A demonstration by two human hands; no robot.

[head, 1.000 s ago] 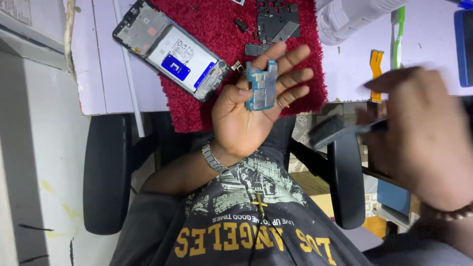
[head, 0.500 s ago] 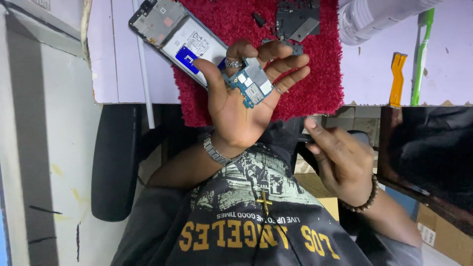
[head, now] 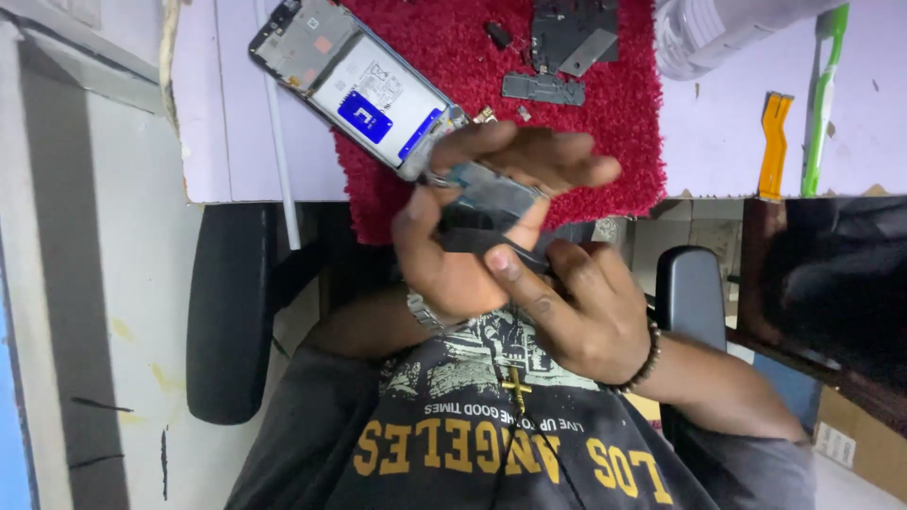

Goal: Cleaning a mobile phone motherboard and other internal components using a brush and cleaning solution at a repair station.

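**Right hand joins left on the circuit board**

Half a second back the right hand [head: 567,302] was down by the lap, well apart from the left. It has now come up and the two hands meet just in front of the table [head: 718,132] edge. The left hand [head: 444,255] has also rolled over, so the small circuit board [head: 496,189], which lay face-up on the open palm, now shows nearly edge-on. It is pinched between left thumb and fingers [head: 539,156] and held in the air, not on the table. So the work on the board is now two-handed.

The right thumb is pushed up against a dark piece just under the board and the other fingers are curled. Cannot tell if that hand grips anything; the contact is blurred and partly hidden.

Around: an opened phone [head: 354,94] lies on the red mat [head: 605,161], touching the left fingertips' side of the mat. Metal shield plates [head: 567,28] and small loose bits lie further back. An orange flex cable [head: 775,142], a green tool [head: 822,94] and a clear plastic container [head: 727,33] are off to the right. Chair armrests [head: 227,312] sit on both sides. Nothing lies between the hands; the left fingers hide the board's face.
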